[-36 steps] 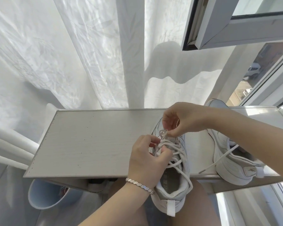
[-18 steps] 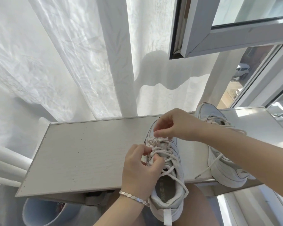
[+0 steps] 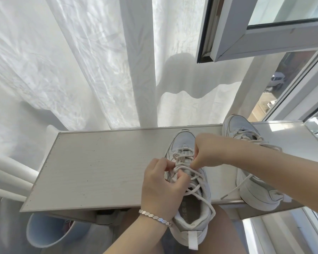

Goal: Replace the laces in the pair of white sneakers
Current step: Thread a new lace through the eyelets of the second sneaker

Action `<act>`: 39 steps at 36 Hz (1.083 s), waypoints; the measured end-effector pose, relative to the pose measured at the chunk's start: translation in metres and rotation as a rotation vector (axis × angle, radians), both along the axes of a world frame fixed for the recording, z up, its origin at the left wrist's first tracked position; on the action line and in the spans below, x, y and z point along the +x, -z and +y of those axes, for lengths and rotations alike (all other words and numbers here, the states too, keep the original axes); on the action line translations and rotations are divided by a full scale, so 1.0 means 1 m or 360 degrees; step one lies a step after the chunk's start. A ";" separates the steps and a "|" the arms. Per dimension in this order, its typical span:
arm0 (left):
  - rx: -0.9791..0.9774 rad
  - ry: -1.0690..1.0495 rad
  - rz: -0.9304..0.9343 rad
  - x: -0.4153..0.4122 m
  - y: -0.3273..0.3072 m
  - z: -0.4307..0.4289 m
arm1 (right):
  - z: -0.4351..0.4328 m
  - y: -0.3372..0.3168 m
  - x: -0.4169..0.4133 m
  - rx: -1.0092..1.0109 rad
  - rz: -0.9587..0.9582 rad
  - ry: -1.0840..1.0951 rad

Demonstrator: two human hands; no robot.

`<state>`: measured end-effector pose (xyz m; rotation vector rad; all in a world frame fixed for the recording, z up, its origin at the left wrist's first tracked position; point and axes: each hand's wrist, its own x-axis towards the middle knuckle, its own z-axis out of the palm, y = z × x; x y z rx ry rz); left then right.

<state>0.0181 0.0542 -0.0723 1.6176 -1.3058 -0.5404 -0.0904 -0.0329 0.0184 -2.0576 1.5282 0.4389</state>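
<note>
Surroundings: a pale board is laid under both hands. A white curtain is hung beyond it. An open window frame is seen above and to the right of the right hand, and a parked car is seen through the glass. A light-blue bucket is seen below the board's near edge, down-left of the left wrist. White pipes are run far left of the left hand. A silver bracelet is worn on the left wrist.

Obstruction: the right forearm is laid across the second sneaker, so its middle is hidden. Its loose lace end is trailed on the board just under that forearm. Part of the near sneaker's left side is covered by the left hand.

Near sneaker: set between the two hands, toe pointed away, heel hung past the board's near edge, just right of the left wrist. The lace is crossed loosely over the tongue, directly between the hands.

Left hand: fingers curled, a lace strand pinched between thumb and fingertips at the sneaker's left side.

Right hand: fingers curled downward, a lace strand pinched at the right eyelet row, toward the toe. The exact eyelet cannot be told.
</note>
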 end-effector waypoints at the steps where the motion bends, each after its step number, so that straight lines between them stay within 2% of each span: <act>1: 0.0001 -0.0001 0.0003 0.000 0.000 0.001 | 0.001 0.000 0.000 0.0013 -0.0008 0.0006; 5: 0.0019 0.0000 0.0002 0.000 0.000 0.002 | 0.008 0.004 -0.008 0.0067 -0.0195 0.0064; 10: 0.0033 -0.0046 0.0085 0.003 -0.002 0.001 | 0.019 0.028 -0.028 -0.0010 -0.0906 0.0474; 13: 0.0037 -0.0068 0.0093 0.001 -0.003 0.001 | 0.029 0.041 -0.028 -0.0265 -0.1300 0.0638; 15: 0.0037 -0.0068 0.0078 0.000 -0.004 0.001 | 0.033 0.044 -0.026 -0.0439 -0.1388 0.0596; 17: 0.0038 -0.0065 0.0071 0.000 -0.004 0.001 | 0.031 0.044 -0.026 -0.0449 -0.1424 0.0554; 23: 0.0022 -0.0074 0.0052 0.002 -0.002 0.003 | 0.019 0.036 -0.030 0.0107 -0.1601 0.0819; 28: 0.0049 -0.0062 0.0045 0.001 -0.002 0.002 | 0.018 0.041 -0.035 0.0810 -0.2179 0.1348; 30: 0.0073 -0.0054 0.0043 -0.002 -0.003 0.001 | 0.017 0.041 -0.034 0.0789 -0.2072 0.1336; 33: 0.0100 -0.0020 0.0003 -0.007 -0.004 0.000 | 0.014 0.031 -0.034 0.0239 -0.1209 0.0843; 35: 0.0101 0.0000 -0.0052 -0.009 -0.003 -0.001 | 0.012 0.021 -0.034 0.0016 -0.0773 0.0522; 37: 0.0093 0.0002 -0.0076 -0.010 -0.003 -0.001 | 0.014 0.014 -0.033 -0.0168 -0.0538 0.0308; 39: 0.0088 -0.0009 -0.0077 -0.010 -0.003 -0.001 | 0.015 0.011 -0.034 -0.0320 -0.0511 0.0261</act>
